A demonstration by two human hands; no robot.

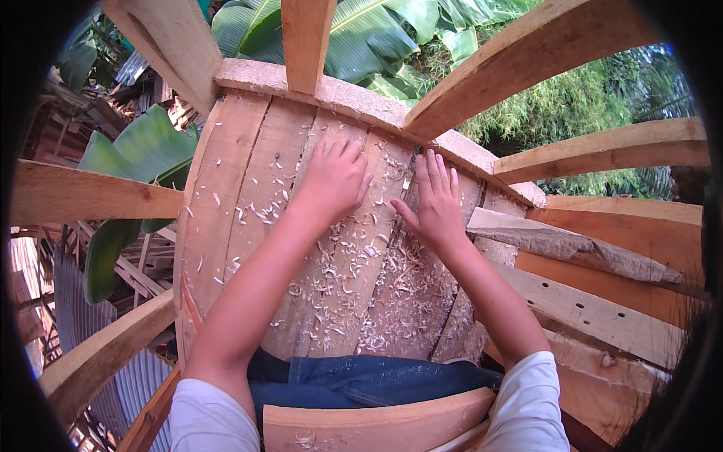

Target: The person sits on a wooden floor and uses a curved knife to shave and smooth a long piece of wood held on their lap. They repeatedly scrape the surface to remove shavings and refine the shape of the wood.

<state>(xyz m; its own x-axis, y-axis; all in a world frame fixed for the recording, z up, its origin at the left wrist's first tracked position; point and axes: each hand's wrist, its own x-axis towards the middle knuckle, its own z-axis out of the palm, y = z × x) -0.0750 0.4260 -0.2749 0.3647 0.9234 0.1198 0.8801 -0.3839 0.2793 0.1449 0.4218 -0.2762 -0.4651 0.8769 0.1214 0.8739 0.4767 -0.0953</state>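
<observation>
Both of your hands are down flat on the surface (248, 196), a deck of pale, rough-sawn wooden planks laid side by side and running away from you. Your left hand (334, 181) lies palm down with the fingers spread, pressing on a plank near the middle of the deck, and it grips nothing. Your right hand (437, 200) is just beside it, also palm down and open, fingers stretched forward and thumb angled out toward the left hand, resting on the next plank over and holding nothing either. All around and between your hands sits a thick scatter of light curled wood shavings (361, 264), heaviest under your forearms and thinning out toward the left edge of the planks. At the far end of the deck a thick pale crossbeam (354, 98) runs across the plank ends, just beyond your fingertips. Curved reddish-brown wooden ribs (527, 53) fan out above and to the sides. To your right a rough grey-brown slab of wood (572, 248) lies across the planks, well clear of your right hand. Your blue denim trousers (361, 377) show at the near end, and broad green banana leaves (361, 30) fill the background past the beam.
</observation>
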